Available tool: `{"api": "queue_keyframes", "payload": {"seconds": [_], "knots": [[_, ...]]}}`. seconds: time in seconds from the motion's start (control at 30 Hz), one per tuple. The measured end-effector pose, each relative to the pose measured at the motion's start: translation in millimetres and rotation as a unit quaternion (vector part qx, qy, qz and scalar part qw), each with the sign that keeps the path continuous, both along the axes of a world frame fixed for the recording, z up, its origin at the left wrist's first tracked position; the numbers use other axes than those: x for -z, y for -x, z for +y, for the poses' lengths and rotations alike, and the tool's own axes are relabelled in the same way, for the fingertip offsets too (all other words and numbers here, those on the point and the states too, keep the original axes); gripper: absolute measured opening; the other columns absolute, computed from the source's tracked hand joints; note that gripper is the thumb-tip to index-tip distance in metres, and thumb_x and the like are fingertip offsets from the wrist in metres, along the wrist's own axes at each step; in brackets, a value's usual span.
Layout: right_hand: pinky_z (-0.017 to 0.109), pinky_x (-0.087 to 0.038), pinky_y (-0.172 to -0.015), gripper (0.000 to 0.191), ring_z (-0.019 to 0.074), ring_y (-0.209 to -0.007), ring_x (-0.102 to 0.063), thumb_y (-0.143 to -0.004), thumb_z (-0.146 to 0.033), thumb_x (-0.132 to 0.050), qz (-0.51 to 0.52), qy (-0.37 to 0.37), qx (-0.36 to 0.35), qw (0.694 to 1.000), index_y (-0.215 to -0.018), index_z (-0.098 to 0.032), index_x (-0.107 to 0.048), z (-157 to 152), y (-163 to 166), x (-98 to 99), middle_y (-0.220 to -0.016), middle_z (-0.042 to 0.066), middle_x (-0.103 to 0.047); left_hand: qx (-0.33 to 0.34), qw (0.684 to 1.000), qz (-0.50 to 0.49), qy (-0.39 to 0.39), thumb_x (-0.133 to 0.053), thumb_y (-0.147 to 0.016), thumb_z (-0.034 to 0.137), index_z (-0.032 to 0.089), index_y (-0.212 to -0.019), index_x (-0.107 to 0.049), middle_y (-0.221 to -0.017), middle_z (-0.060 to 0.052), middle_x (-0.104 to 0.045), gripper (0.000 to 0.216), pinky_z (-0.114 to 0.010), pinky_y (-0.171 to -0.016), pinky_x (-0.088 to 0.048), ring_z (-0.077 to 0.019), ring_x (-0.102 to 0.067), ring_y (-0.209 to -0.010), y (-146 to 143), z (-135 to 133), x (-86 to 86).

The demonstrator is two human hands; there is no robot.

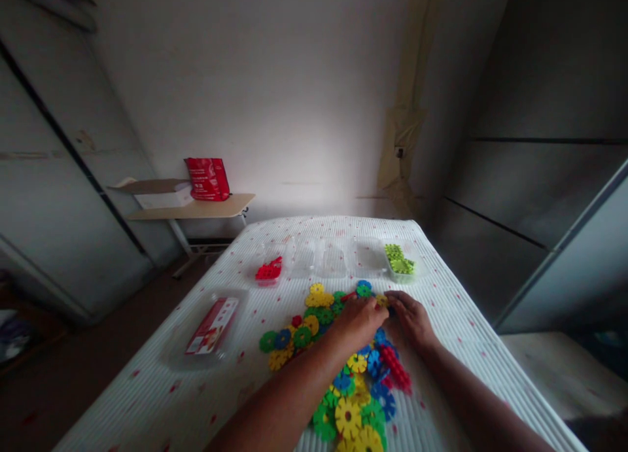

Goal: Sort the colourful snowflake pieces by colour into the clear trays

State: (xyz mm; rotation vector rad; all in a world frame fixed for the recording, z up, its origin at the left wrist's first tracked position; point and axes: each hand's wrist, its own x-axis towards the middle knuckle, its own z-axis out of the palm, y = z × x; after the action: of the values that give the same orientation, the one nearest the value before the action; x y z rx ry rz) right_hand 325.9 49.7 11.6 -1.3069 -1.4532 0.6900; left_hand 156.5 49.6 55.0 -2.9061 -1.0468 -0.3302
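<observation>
White tablecloth (161, 413) is lying below. My left hand (366, 315) is resting mostly closed, my right hand (411, 314) half bent, a yellow wheel (382, 301) sitting between; I can't tell which is gripping. I'm guessing it's light, stiff, best pinched by its rim.

Two bare forearms (294, 386), bare fingers (398, 300)

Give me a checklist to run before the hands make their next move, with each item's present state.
1. Left hand and right hand close together: ok.
2. Firm grip on the yellow disc at the fingers: cannot tell, partly hidden.
3. Red pieces inside the left tub: ok.
4. Light green pieces inside the right tub: ok.
5. Space under the left forearm clear: not ok, piled discs lie there.
</observation>
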Motion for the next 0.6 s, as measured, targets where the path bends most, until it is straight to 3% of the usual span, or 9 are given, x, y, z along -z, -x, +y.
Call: {"api": "queue_keyframes", "payload": {"seconds": [0.2, 0.33, 0.47, 0.6], "knots": [[0.031, -0.049, -0.072, 0.045, 0.0224, -0.08, -0.061, -0.076, -0.056, -0.047, 0.009, -0.001, -0.002, 1.0, -0.087, -0.016, -0.063, -2.8, 1.7, -2.8, -0.086, 0.01, -0.068, -0.029, 0.997, -0.067, -0.015, -0.042, -0.085, 0.018, 0.021, -0.094, -0.055, -0.088, -0.006, -0.058, 0.016, -0.036, -0.079, -0.043, -0.019, -0.056, -0.084, 6.5, -0.7, -14.1], [0.031, -0.049, -0.072, 0.048, 0.0231, -0.082, -0.061, -0.076, -0.059, -0.045, -0.009, 0.004, -0.004, 1.0, -0.087, -0.016, -0.064, -5.4, 2.2, -7.4, -0.087, 0.01, -0.068, -0.057, 0.97, -0.225, 0.067, -0.046, -0.083, 0.02, 0.022, -0.099, -0.054, -0.095, -0.003, -0.06, 0.018, -0.029, -0.081, -0.043, -0.0156, -0.056, -0.09, 25.0, 4.6, -24.4], [0.033, -0.048, -0.074, 0.048, 0.0237, -0.083, -0.061, -0.075, -0.059, -0.046, -0.008, 0.002, -0.003, 1.0, -0.086, -0.016, -0.064, -6.2, 2.8, -8.4, -0.088, 0.01, -0.068, -0.095, 0.909, -0.365, 0.177, -0.045, -0.081, 0.02, 0.022, -0.1, -0.054, -0.092, 0.0, -0.063, 0.021, -0.021, -0.068, -0.045, -0.0104, -0.057, -0.075, 68.5, 20.2, -35.3], [0.033, -0.049, -0.074, 0.044, 0.0241, -0.082, -0.061, -0.075, -0.056, -0.048, -0.011, 0.005, 0.006, 1.0, -0.086, -0.017, -0.065, -6.5, 4.2, -7.7, -0.087, 0.009, -0.068, -0.209, 0.873, -0.425, 0.12, -0.049, -0.074, 0.024, 0.019, -0.091, -0.058, -0.082, 0.002, -0.063, 0.019, -0.021, -0.066, -0.044, -0.0107, -0.056, -0.071, 131.2, 53.1, -46.8]]}}
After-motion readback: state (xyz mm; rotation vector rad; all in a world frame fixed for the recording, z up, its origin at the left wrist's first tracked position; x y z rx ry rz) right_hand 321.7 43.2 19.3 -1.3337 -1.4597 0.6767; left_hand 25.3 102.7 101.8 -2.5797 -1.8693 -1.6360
